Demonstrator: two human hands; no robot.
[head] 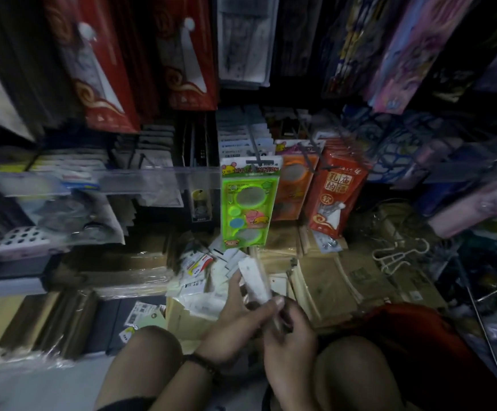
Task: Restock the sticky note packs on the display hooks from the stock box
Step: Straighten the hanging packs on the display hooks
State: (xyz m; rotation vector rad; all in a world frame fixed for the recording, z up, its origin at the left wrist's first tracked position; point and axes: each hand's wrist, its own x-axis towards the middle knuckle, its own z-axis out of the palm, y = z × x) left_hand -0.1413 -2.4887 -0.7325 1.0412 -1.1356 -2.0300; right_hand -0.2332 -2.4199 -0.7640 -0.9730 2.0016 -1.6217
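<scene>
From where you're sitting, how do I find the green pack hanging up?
Find the clear shelf strip running across the middle of the view. At its right end hang three packs in a row: the green pack is leftmost, then an orange pack and a red pack. Only it is neon green with round bubbles.

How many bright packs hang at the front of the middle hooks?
3: a green pack in the middle, an orange pack beside it on the right, then a red pack. More may hang hidden behind.
</scene>
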